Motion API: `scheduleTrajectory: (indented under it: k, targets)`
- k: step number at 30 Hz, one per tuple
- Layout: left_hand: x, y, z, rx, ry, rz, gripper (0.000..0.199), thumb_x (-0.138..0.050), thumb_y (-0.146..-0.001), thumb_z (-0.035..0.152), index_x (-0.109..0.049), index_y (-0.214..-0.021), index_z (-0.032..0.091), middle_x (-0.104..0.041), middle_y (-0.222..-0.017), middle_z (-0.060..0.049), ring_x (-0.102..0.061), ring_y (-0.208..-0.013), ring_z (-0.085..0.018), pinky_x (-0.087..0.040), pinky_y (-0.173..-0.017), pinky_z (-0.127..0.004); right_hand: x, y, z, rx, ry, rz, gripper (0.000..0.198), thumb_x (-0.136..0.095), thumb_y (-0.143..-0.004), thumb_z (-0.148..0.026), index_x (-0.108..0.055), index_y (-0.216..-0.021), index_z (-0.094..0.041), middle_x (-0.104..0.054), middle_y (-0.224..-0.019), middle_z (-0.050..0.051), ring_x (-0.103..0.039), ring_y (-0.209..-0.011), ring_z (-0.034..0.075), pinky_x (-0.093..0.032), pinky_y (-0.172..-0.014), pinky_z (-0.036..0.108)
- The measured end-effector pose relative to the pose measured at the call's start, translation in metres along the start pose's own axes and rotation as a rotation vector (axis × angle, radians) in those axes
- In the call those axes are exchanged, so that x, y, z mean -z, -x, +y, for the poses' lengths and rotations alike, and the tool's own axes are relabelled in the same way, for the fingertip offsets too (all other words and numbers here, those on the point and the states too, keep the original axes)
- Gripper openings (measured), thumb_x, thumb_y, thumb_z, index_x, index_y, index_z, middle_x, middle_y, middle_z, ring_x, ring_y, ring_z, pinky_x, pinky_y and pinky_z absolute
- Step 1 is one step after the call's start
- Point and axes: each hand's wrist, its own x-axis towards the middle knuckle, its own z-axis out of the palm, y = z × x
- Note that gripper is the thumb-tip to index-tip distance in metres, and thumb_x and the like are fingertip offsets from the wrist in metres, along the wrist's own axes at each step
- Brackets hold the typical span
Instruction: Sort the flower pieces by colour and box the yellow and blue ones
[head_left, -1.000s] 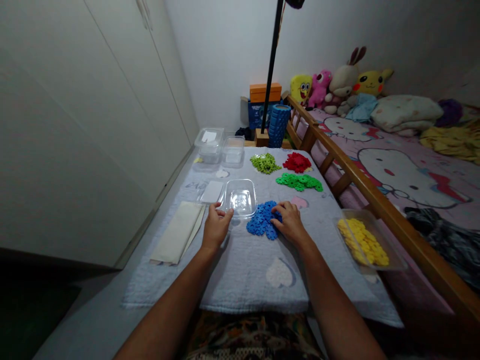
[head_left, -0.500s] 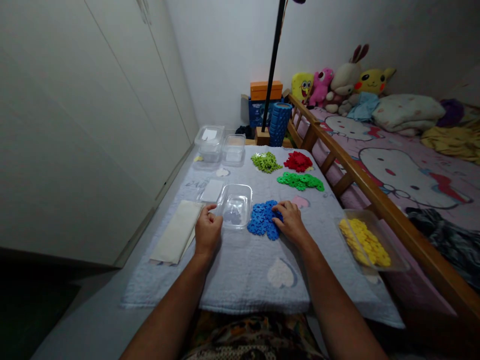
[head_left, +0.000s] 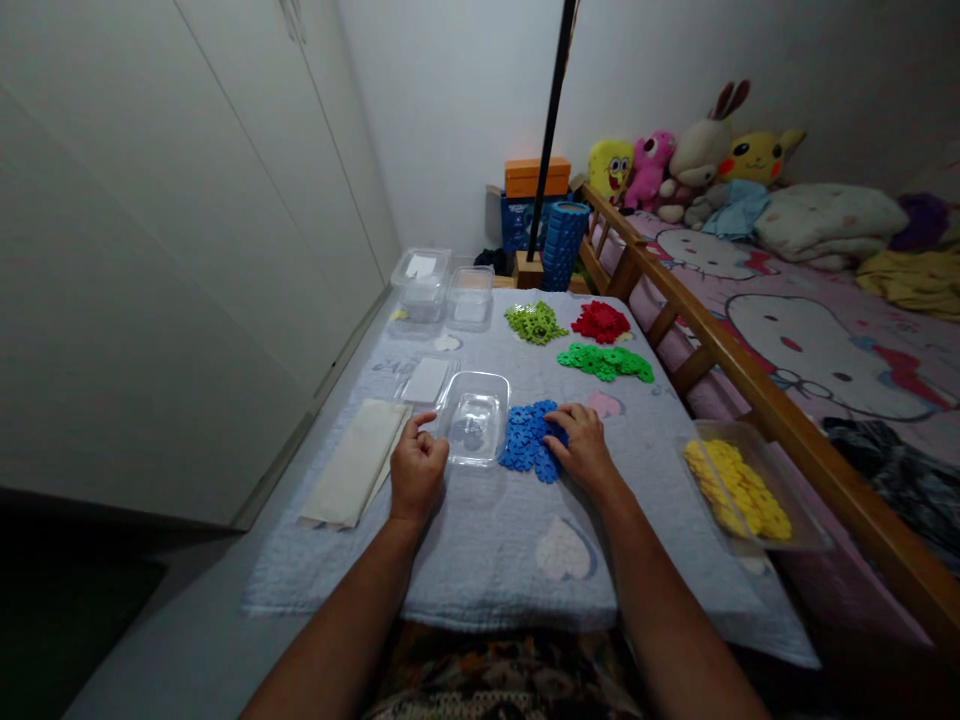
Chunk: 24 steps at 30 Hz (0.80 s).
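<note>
In the head view my left hand (head_left: 418,462) is closed, its thumb and curled fingers at the near-left rim of a clear plastic container (head_left: 474,418), which looks empty. A heap of blue flower-shaped plastic discs (head_left: 526,438) lies just right of the container, close against its side. My right hand (head_left: 581,442) rests at the heap's right side, thumb and fingers curled around some blue discs. The fingers partly hide the discs between them. A folded cream cloth (head_left: 352,465) lies left of my left hand.
Farther back lie light-green (head_left: 535,323), red (head_left: 601,322) and green (head_left: 606,362) piles. Yellow discs fill a clear box (head_left: 739,490) at the right edge. Clear containers (head_left: 420,283) stand back left; a flat lid (head_left: 426,380) lies nearer. A wooden bed rail (head_left: 697,360) borders the right.
The clear container has shifted slightly toward me and to the right, closer to the blue discs. My left hand stays at its rim; my right hand remains at the heap.
</note>
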Motion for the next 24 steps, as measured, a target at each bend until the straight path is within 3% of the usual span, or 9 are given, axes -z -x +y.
scheduleTrajectory:
  k: [6,12,19,24]
  targets:
    - [0.002,0.0,-0.001,0.021,-0.005,-0.017,0.03,-0.057,-0.084,0.037,-0.061,-0.106,0.018,-0.032,-0.052,0.01,-0.037,-0.048,-0.012,-0.031,-0.053,-0.023,0.004,-0.004,-0.005,-0.035,-0.06,0.004,0.021,-0.063,-0.085,-0.019,-0.069,-0.105,-0.021,-0.069,-0.109,0.01,-0.054,-0.108,0.029,-0.04,-0.098,0.044]
    - [0.003,-0.005,-0.002,-0.04,-0.075,0.07,0.024,-0.057,-0.085,0.041,-0.062,-0.079,0.018,-0.056,-0.066,0.002,-0.052,-0.063,-0.014,-0.04,-0.064,-0.025,0.005,-0.007,-0.008,-0.064,-0.109,0.029,0.016,-0.061,-0.084,-0.017,-0.067,-0.098,-0.021,-0.071,-0.105,0.009,-0.055,-0.105,0.028,-0.04,-0.097,0.044]
    - [-0.002,-0.006,-0.006,-0.002,0.199,-0.06,0.026,-0.063,-0.08,0.032,-0.059,-0.102,0.019,-0.039,-0.056,0.01,-0.037,-0.051,-0.011,-0.031,-0.053,-0.021,0.004,-0.009,-0.009,-0.056,-0.176,0.08,0.008,-0.061,-0.083,-0.017,-0.066,-0.088,-0.022,-0.07,-0.095,0.007,-0.056,-0.098,0.026,-0.042,-0.092,0.04]
    - [-0.002,-0.008,-0.012,0.006,0.253,-0.109,0.026,-0.062,-0.083,0.03,-0.058,-0.105,0.018,-0.034,-0.054,0.011,-0.032,-0.049,-0.01,-0.028,-0.053,-0.021,0.004,-0.011,-0.006,-0.014,-0.176,0.104,0.005,-0.061,-0.086,-0.021,-0.066,-0.084,-0.021,-0.067,-0.09,0.007,-0.056,-0.093,0.025,-0.042,-0.09,0.039]
